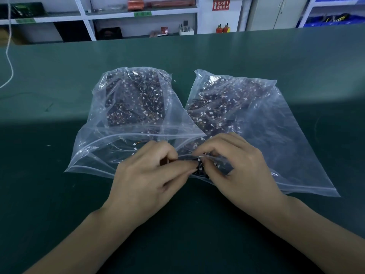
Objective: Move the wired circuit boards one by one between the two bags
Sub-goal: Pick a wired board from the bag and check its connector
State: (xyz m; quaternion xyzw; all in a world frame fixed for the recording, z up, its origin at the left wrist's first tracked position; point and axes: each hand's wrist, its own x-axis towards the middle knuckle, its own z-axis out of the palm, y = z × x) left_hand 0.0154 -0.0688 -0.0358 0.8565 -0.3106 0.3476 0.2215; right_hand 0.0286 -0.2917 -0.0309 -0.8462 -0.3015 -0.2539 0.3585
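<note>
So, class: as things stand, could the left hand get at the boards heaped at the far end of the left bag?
Probably not directly. The left hand is pinching a small dark board together with the right hand, and the left bag has plastic lying over the far heap; it would need to let go and enter through the near opening.

a red wall sign (221,4) reads "灭火器存放点"; the green shelf labels (142,14) are illegible.

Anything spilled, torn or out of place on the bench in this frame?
Little stands out. Both bags lie flat and look intact, boards inside. A few white specks lie loose on the mat left of the left bag; what they are is too small to tell. Both hands pinch one board at the bag mouths.
</note>
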